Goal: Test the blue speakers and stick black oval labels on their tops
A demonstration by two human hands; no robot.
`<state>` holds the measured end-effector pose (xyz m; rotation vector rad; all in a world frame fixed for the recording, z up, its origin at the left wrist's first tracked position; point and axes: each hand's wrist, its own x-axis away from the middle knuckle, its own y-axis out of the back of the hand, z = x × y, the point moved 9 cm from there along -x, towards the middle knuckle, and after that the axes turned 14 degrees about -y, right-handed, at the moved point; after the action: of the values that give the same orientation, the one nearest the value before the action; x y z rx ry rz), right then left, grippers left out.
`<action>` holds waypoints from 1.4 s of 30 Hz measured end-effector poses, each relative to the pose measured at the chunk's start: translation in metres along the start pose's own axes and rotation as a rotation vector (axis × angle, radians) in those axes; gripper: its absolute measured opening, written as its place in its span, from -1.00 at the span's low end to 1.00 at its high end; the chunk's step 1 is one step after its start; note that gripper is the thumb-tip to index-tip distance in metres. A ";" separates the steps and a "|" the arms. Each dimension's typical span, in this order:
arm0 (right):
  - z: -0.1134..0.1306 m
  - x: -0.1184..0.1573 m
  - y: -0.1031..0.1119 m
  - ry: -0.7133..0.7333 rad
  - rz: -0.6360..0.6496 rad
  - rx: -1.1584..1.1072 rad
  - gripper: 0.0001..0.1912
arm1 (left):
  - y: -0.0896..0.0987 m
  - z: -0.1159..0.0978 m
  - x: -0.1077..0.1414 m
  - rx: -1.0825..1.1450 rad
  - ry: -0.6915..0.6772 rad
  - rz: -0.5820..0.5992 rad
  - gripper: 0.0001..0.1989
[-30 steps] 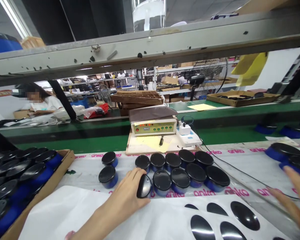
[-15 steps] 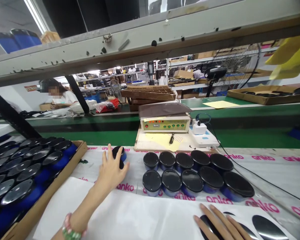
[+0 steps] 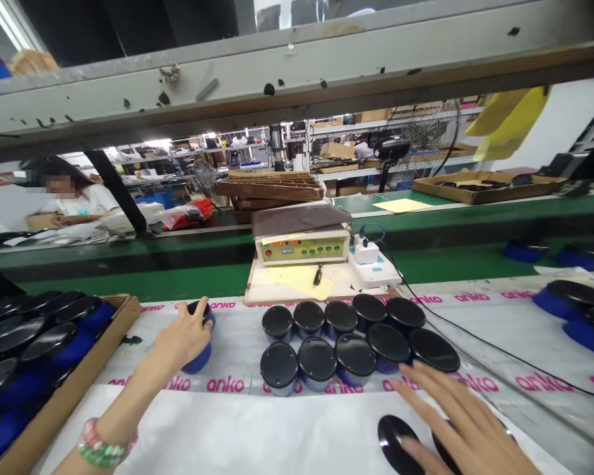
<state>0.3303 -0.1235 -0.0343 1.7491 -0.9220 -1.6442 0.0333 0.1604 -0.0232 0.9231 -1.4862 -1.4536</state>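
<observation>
My left hand point(image 3: 185, 335) is closed over a round blue pot with a black top point(image 3: 198, 360), left of centre; the palm hides most of that top. My fingertips also reach another pot of the same kind point(image 3: 200, 309) just behind it. My right hand point(image 3: 455, 412) is open, its fingers spread low over the white sheet point(image 3: 237, 425). Beneath and beside those fingers lie glossy black discs point(image 3: 395, 441), partly covered. In front of me, two rows of black-topped blue pots point(image 3: 317, 359) stand close together.
At left, a cardboard tray point(image 3: 103, 343) holds many similar pots. Behind the rows stand a control box point(image 3: 301, 249) and a white adapter point(image 3: 366, 252), with a black cable point(image 3: 465, 323) running right. A shelf beam point(image 3: 297, 79) crosses overhead. More pots point(image 3: 579, 297) stand at right. A person point(image 3: 86, 198) sits beyond.
The view has turned right. My left hand has gone from spread fingers to closing over the pot. My right hand has risen off the discs towards the rows, uncovering one disc.
</observation>
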 end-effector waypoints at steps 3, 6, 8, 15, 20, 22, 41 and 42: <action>-0.009 -0.038 -0.003 0.022 0.011 0.063 -0.48 | 0.009 -0.004 0.007 -0.059 0.010 -0.029 -0.45; -0.009 -0.066 -0.023 0.087 0.058 0.109 -0.39 | 0.031 -0.065 0.026 -0.066 -0.240 -0.200 -0.42; -0.008 -0.073 -0.035 0.096 0.092 0.124 -0.35 | 0.037 -0.131 0.049 0.055 -0.582 -0.273 -0.54; -0.018 -0.047 -0.040 0.009 0.276 -0.040 -0.43 | 0.010 -0.247 0.078 0.052 -0.933 -0.315 -0.38; -0.016 -0.051 -0.029 -0.087 0.444 -0.154 -0.47 | 0.003 -0.243 0.072 0.076 -0.971 -0.165 -0.48; -0.007 -0.064 -0.027 -0.135 0.495 -0.216 -0.46 | 0.004 -0.236 0.073 0.156 -0.982 -0.068 -0.45; 0.034 -0.092 -0.028 -0.121 0.577 -0.324 -0.75 | 0.044 -0.184 0.051 0.499 -0.924 0.086 -0.48; 0.030 -0.095 -0.024 -0.152 0.563 -0.382 -0.73 | 0.051 -0.180 0.049 0.495 -0.915 0.049 -0.55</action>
<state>0.3017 -0.0319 0.0023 1.0032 -0.9778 -1.4618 0.1842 0.0498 0.0266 0.4663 -2.5983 -1.5833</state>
